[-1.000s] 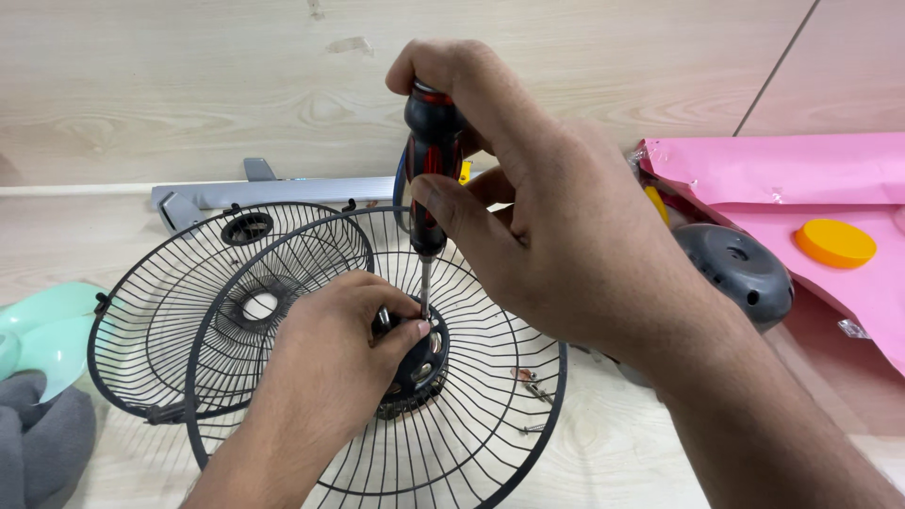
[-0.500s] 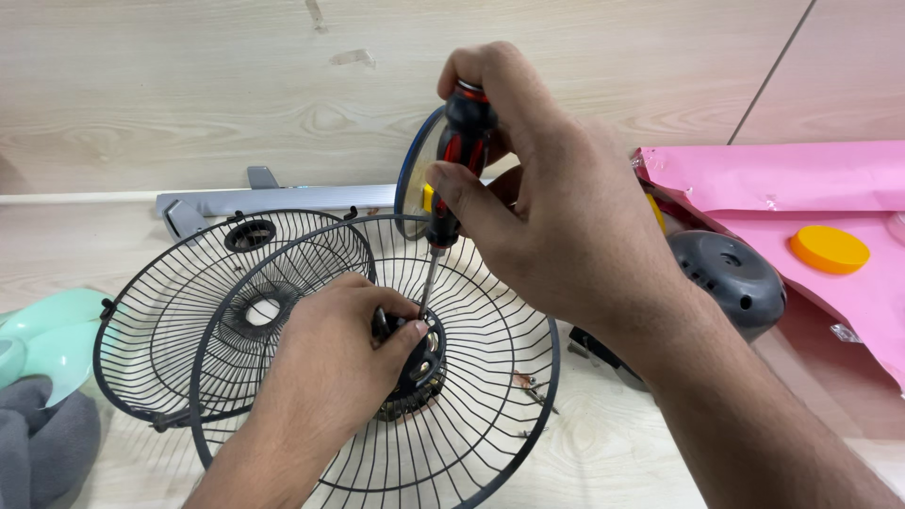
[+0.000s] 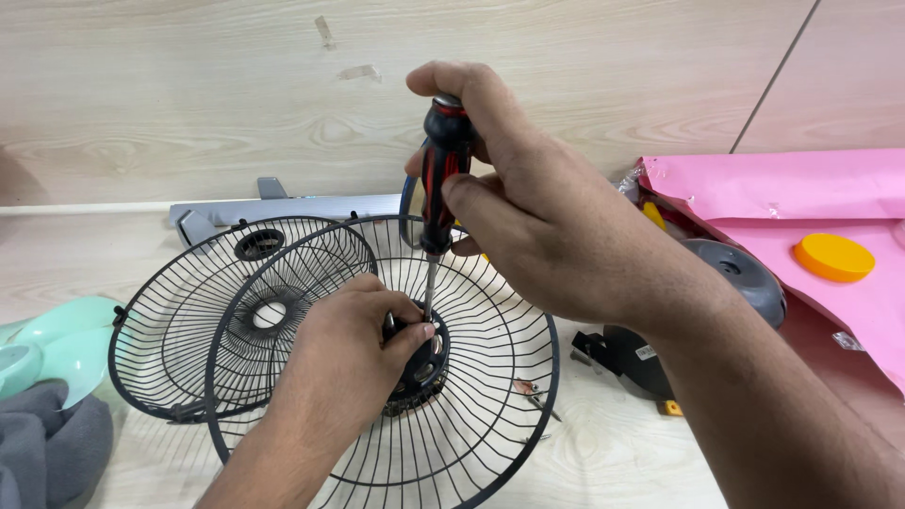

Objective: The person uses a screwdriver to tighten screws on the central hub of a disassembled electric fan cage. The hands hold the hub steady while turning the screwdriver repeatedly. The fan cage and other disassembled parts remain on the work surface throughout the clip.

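A black wire fan grille lies on the wooden floor in front of me, overlapping a second black grille to its left. My left hand grips the round black hub at the centre of the front grille. My right hand holds a red-and-black screwdriver upright, its metal shaft pointing down into the hub beside my left thumb.
A grey fan motor housing and a black part lie to the right, beside pink wrapping with an orange cap. Mint-green fan blades and grey cloth sit at the left. A grey bar lies along the wall. Small screws rest under the grille.
My right hand has risen and shifted slightly right with the screwdriver, which now stands more upright. My left hand stays on the hub.
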